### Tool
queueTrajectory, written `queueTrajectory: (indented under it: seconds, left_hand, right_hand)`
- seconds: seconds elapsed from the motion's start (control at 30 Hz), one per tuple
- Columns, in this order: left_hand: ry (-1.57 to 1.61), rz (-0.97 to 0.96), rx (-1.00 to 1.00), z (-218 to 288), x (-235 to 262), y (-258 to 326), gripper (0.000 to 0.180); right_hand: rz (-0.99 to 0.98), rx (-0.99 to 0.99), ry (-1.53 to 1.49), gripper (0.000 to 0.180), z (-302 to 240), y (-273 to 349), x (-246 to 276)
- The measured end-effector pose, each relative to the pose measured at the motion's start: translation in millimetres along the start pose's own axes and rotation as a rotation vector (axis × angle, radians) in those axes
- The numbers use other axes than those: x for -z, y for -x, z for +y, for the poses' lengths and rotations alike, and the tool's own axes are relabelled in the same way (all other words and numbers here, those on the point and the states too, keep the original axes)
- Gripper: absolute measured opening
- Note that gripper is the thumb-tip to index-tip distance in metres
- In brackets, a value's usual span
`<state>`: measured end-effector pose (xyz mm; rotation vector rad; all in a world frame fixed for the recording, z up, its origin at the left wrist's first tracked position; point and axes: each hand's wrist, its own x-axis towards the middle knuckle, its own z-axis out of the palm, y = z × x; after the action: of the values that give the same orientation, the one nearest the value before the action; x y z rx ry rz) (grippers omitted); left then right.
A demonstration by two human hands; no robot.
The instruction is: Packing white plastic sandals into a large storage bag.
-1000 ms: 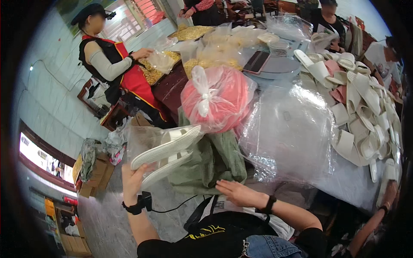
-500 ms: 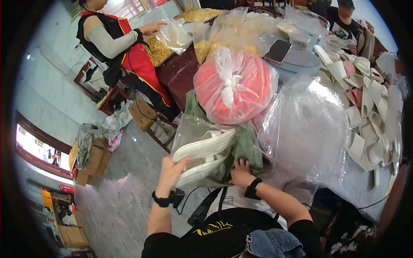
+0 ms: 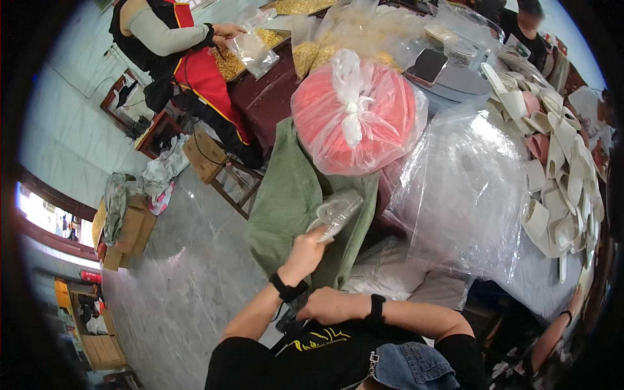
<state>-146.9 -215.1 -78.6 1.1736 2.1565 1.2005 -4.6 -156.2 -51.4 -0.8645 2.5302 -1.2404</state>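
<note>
Bagged sandals (image 3: 339,211) had moved into the green sack's (image 3: 279,195) opening, our left hand (image 3: 309,252) pinching their near end; our right hand's (image 3: 331,305) grip we couldn't tell. Stowing seemed underway, calling for a clean release inside.

The fisheye camera on the person's head faces forward and steeply down, near the bare left hand (image 3: 304,255) and bare right hand (image 3: 325,304); its wide, curved view reaches from the grey marbled floor (image 3: 195,279) at left to the heaped off-white slippers (image 3: 538,219) at right.
</note>
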Motion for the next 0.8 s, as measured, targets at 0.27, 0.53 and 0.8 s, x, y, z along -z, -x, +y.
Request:
queueTrajectory:
  seconds: [0.27,0.53,0.8]
  left_hand:
    - [-0.637,-0.390,0.157,-120,13,15,0.017]
    - [-0.841,0.213,0.409,-101,106,13,0.012]
    - [-0.940,0.443,0.198,-97,102,-28,0.022]
  right_hand:
    - [-0.101,0.117,0.038,0.019,-16,24,-6]
    - [-0.070,-0.090,0.013,0.049,-14,38,-1]
    - [0.079,-0.167,0.154,0.053,-6,61,8]
